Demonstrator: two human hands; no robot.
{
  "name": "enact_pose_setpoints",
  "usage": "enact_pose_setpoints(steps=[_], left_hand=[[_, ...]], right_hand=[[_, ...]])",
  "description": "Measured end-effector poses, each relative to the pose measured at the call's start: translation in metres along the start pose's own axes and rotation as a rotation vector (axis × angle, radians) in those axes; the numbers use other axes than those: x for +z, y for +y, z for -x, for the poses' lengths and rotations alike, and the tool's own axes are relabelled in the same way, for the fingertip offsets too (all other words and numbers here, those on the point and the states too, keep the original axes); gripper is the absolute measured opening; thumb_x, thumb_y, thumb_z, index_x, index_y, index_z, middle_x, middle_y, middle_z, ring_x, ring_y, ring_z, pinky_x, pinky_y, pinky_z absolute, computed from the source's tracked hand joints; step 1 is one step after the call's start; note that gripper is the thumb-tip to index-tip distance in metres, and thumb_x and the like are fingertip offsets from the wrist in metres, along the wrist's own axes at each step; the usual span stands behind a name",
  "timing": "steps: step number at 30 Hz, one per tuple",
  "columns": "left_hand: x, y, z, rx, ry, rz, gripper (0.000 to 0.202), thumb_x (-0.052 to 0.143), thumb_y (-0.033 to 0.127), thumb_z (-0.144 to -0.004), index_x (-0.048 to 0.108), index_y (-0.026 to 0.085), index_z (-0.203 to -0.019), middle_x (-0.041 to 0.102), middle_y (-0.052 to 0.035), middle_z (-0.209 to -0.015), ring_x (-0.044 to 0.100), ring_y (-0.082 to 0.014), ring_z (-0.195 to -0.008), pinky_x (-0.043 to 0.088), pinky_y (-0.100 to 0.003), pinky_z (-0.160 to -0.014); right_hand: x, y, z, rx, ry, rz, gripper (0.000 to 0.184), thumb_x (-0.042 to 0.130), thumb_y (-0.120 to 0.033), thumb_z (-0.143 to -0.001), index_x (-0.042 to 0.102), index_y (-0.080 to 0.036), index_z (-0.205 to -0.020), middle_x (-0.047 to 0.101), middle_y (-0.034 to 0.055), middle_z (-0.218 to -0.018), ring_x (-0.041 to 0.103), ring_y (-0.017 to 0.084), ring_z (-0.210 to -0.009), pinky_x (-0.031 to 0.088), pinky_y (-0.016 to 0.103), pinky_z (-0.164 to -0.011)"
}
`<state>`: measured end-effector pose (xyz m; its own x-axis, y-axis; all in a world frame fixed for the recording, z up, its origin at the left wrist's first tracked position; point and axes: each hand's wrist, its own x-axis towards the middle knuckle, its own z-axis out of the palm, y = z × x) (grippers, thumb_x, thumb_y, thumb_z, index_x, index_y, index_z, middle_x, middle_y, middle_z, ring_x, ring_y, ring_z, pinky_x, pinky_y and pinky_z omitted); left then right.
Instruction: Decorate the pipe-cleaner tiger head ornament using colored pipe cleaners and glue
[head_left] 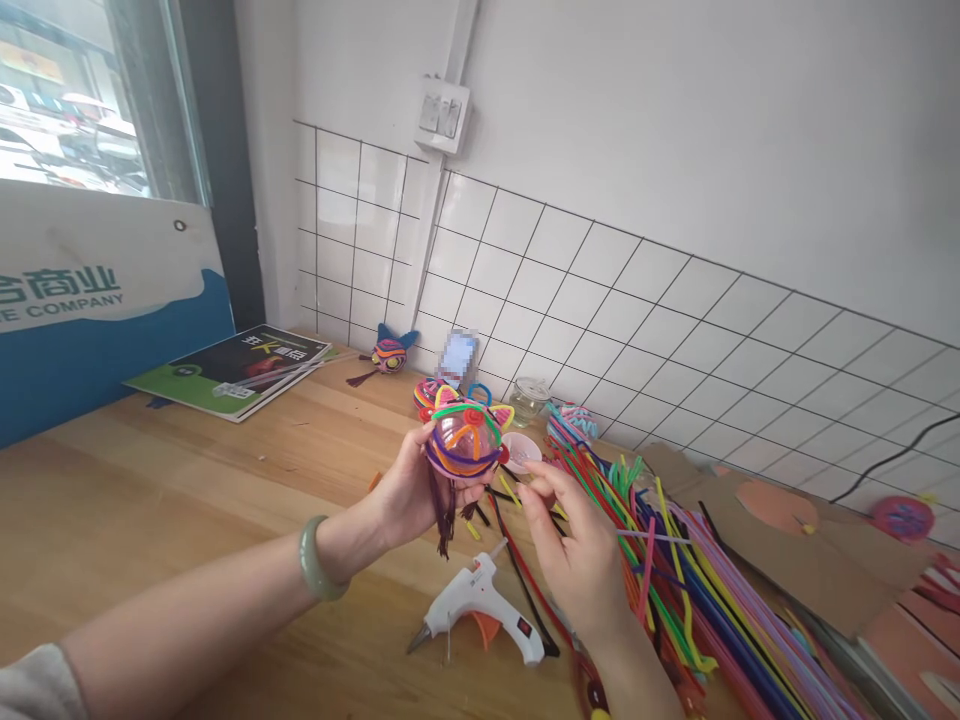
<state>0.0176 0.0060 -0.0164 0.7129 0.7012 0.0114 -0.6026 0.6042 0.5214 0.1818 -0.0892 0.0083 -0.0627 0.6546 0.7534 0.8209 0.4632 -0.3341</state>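
Note:
My left hand (409,490) grips a round clear ball ornament (463,441) wrapped in purple, green, orange and yellow pipe cleaners, with a dark tassel hanging below it. A green bangle sits on that wrist. My right hand (574,545) hovers just right of the ball, thumb and fingertips pinched together on something too small to make out. Under that hand lies a big heap of coloured pipe cleaners (697,580). A white hot glue gun (484,605) rests on the wooden table (150,490) below both hands.
A finished blue-eared ornament (390,354) and a booklet (232,372) lie at the back left. A small glass jar (529,398), a pink dish (520,451) and other ornaments stand by the tiled wall. Cardboard pieces (787,520) cover the right side.

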Motion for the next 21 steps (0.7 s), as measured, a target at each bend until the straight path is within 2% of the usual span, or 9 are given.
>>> enact_pose_setpoints(steps=[4, 9, 12, 16, 21], left_hand=[[-0.002, 0.0, 0.0, -0.025, -0.041, 0.028, 0.057, 0.042, 0.053, -0.088, 0.065, 0.005, -0.107, 0.073, -0.0183, -0.093, 0.07, -0.0229, -0.081, 0.054, -0.031, -0.076], [-0.003, -0.006, 0.0, 0.019, -0.056, -0.08, 0.05, 0.051, 0.053, -0.086, 0.067, 0.009, -0.104, 0.073, -0.016, -0.095, 0.069, -0.0228, -0.084, 0.053, -0.031, -0.077], [-0.004, -0.014, 0.001, 0.081, -0.048, -0.171, 0.041, 0.061, 0.047, -0.083, 0.066, 0.013, -0.106, 0.073, -0.0134, -0.101, 0.067, -0.0239, -0.09, 0.052, -0.033, -0.078], [-0.003, -0.022, 0.004, 0.138, -0.063, -0.262, 0.044, 0.068, 0.04, -0.08, 0.059, 0.02, -0.118, 0.07, -0.0112, -0.108, 0.066, -0.0243, -0.094, 0.052, -0.034, -0.079], [-0.004, -0.026, 0.004, 0.222, -0.082, -0.396, 0.036, 0.069, 0.036, -0.081, 0.06, 0.019, -0.112, 0.068, -0.0093, -0.106, 0.065, -0.0184, -0.088, 0.051, -0.027, -0.075]], right_hand=[[0.003, 0.0, 0.0, -0.102, -0.068, -0.008, 0.032, 0.05, -0.012, -0.094, 0.056, -0.021, -0.124, 0.063, 0.007, -0.101, 0.062, 0.018, -0.097, 0.053, 0.032, -0.084], [0.004, -0.007, 0.0, -0.154, -0.088, 0.018, 0.041, 0.047, -0.009, -0.094, 0.052, -0.021, -0.133, 0.06, 0.0087, -0.1, 0.061, 0.019, -0.093, 0.054, 0.034, -0.081], [0.004, -0.014, 0.0, -0.166, -0.044, 0.023, 0.037, 0.05, -0.008, -0.093, 0.056, -0.021, -0.127, 0.058, 0.0078, -0.096, 0.061, 0.019, -0.088, 0.054, 0.034, -0.077], [0.003, -0.019, -0.001, -0.128, 0.003, 0.049, 0.022, 0.055, -0.011, -0.092, 0.061, -0.019, -0.111, 0.06, 0.0068, -0.091, 0.061, 0.018, -0.081, 0.054, 0.034, -0.071], [0.005, -0.021, -0.002, -0.105, 0.013, 0.078, 0.011, 0.056, -0.012, -0.091, 0.061, -0.018, -0.098, 0.061, 0.0061, -0.087, 0.062, 0.018, -0.079, 0.053, 0.032, -0.07]])
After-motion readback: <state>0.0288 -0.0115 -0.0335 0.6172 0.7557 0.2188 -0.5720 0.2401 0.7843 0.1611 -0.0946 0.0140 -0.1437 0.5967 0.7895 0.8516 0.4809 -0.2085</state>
